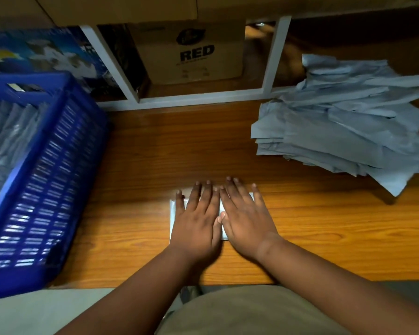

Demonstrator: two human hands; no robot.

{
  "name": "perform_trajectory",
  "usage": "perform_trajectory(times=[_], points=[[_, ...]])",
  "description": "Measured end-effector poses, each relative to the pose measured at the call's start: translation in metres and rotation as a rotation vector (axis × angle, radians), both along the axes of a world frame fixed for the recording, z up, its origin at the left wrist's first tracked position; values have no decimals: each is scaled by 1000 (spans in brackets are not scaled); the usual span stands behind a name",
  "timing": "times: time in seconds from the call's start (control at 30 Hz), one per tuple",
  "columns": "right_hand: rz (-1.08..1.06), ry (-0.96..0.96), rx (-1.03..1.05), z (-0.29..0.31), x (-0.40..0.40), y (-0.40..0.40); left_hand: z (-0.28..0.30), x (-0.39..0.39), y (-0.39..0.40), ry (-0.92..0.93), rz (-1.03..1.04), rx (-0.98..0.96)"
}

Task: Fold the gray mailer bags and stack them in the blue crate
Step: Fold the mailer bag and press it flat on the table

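Two flat hands press a folded gray bag on the worktop.

The left hand (196,220) and right hand (243,213) lie spread on the small shiny folded bag (174,209), near the middle of the brown wooden worktop (155,165). A blue crate (46,180) with gray bags sits left; a pile of flat gray bags (344,126) lies far right. A cardboard box (191,54) stands behind.

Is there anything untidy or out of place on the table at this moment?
The pile of unfolded gray mailer bags on the right is fanned out unevenly, and one corner hangs past the table edge. Both hands press flat on the folded bag. Nothing looks damaged.
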State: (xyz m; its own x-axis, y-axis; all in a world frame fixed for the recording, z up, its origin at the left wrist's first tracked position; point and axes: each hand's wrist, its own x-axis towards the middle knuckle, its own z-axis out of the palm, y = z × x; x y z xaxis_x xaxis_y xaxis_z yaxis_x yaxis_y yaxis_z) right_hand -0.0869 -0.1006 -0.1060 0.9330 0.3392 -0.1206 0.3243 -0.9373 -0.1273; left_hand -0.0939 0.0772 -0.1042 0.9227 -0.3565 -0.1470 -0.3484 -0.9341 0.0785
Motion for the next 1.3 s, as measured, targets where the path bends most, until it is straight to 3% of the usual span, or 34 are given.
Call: perform_trajectory(times=[0.1, 0.5, 0.67, 0.87, 1.07, 1.17, 1.3], points=[[2, 9, 9, -2, 1, -1, 0, -1, -2, 14, 45, 41], [5, 39, -12, 2, 0, 0, -13, 6, 18, 46, -35, -102], [39, 85, -103, 14, 3, 1, 0, 3, 15, 73, -9, -1], [95, 160, -144, 28, 4, -7, 10, -14, 32, 38, 43, -14], [132, 145, -164, 59, 20, -11, 47, 7, 58, 74, 50, 166], [136, 231, -144, 76, 38, 0, 60, 14, 64, 126, 103, 125], [205, 281, -74, 87, 60, 8, 83, 18, 87, 67, 155, -110]])
